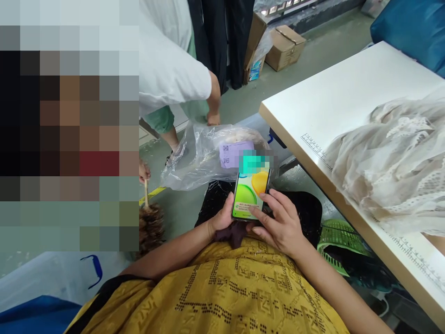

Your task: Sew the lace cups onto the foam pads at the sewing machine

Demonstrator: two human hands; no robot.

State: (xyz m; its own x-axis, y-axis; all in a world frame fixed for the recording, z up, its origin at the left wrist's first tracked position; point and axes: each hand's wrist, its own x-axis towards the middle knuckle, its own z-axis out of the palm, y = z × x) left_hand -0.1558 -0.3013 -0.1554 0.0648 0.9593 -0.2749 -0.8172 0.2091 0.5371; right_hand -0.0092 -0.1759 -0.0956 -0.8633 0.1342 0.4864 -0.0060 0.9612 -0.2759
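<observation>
A smartphone [246, 197] with a lit, colourful screen is held upright above my lap, its top part blurred out. My left hand [222, 215] grips it along the left edge, with the thumb at the side and the other fingers hidden behind. My right hand [281, 222] is at the phone's lower right, fingers spread, with a fingertip over the bottom of the screen near a message box. Just beyond the phone lies a clear plastic bag [191, 160] with a purple paper label [227, 155] carrying QR codes.
On the right stands a white table [333, 93] with sheer white lace fabric [396, 157]. Under it is a green plastic basket [342, 236]. A person in a white top [170, 60] bends over the bag. Cardboard boxes [285, 48] sit at the back, a feather duster [151, 225] at left.
</observation>
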